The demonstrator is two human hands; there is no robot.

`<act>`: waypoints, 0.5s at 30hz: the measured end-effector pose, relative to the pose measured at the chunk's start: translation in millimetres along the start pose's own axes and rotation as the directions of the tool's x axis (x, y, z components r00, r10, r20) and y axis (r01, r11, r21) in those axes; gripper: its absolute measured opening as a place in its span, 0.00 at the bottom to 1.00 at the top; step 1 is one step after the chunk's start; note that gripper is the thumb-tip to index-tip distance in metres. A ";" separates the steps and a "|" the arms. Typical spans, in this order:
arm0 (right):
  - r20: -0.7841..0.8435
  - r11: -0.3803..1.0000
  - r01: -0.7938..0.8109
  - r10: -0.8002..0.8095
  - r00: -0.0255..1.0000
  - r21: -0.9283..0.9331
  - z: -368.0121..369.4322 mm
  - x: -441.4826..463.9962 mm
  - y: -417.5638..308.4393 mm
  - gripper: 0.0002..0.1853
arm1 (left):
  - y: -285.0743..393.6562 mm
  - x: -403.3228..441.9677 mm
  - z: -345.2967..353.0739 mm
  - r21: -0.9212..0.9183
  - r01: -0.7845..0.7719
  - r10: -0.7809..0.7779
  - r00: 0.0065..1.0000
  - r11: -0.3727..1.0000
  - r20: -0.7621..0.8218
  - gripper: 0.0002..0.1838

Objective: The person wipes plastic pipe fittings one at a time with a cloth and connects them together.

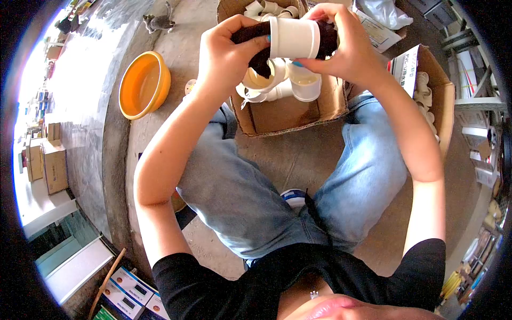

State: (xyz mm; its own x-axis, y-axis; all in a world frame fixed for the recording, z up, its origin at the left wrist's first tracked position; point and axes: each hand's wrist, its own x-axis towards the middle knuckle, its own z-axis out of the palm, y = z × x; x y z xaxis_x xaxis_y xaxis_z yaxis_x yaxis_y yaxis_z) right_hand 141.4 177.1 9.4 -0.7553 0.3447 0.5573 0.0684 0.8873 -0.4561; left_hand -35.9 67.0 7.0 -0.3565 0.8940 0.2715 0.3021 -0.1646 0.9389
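A white plastic pipe fitting lies sideways between my two hands, above an open cardboard box. At its left end, my left hand is closed round a dark cloth and the fitting's rim. My right hand grips the other end, with dark cloth between palm and fitting. Below them, more white fittings lie in the box, including a cream-coloured ring partly hidden by the cloth.
An orange basin stands on the floor at the left, with a grey cat beyond it. Another cardboard box holding fittings is at the right. Shelves line the right edge. Several boxes lie at the lower left.
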 end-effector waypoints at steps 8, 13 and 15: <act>0.445 0.539 -0.628 0.443 0.778 0.562 10.6 -2.2 20.5 0.29 | -4.1 -0.8 -2.5 0.306 -0.403 0.393 0.914 0.863 0.096 0.12; -0.004 0.936 -0.014 0.017 1.000 0.352 5.8 1.8 8.2 0.38 | -1.2 -1.0 -2.7 0.008 0.082 -0.082 0.997 0.997 -0.001 0.08; 0.048 0.990 0.133 -0.131 0.990 -0.051 -3.7 6.6 2.1 0.39 | -3.6 -0.1 -5.6 -0.155 0.192 -0.190 0.981 0.969 0.030 0.08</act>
State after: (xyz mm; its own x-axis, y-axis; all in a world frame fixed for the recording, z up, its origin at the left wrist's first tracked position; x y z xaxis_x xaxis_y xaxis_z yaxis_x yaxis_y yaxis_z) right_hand 139.0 182.3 14.7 -0.7879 0.2106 0.5787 0.0001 0.9398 -0.3419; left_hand -41.9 65.2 4.8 -0.3809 0.9210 0.0820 0.0876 -0.0523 0.9948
